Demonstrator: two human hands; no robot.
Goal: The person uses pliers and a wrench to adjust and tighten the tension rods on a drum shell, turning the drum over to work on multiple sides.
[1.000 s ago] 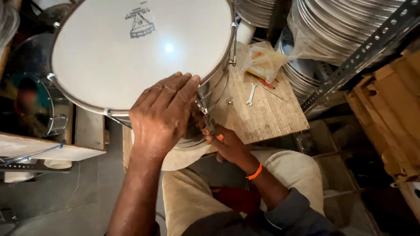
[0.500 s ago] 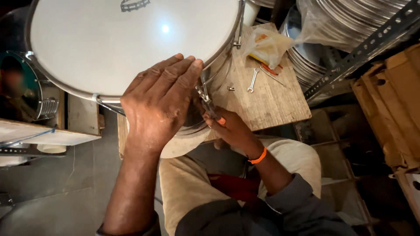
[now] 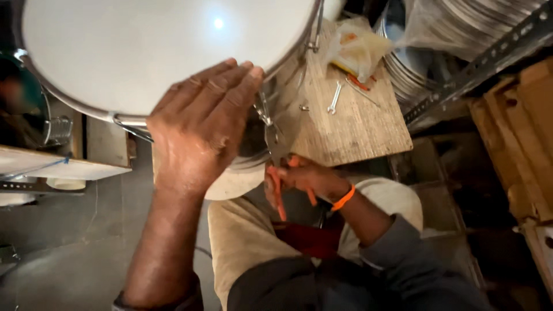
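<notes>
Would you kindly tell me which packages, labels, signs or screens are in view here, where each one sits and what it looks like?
Plastic bag: on the far end of the wooden board, right of the drum; crumpled, translucent yellowish, with orange things inside.
Clear plastic wrap: top right, over the stacked metal rims; thin and shiny.
Cardboard boxes: right edge; brown, flat-sided.
No labels, signs or screens are visible.

Drum [image 3: 144, 52]: we record a white head, chrome rim and tension rods, lying tilted over our lap. Pliers [image 3: 275, 173]: orange handles, metal jaws seemingly at a rod by the lower rim, partly hidden.
</notes>
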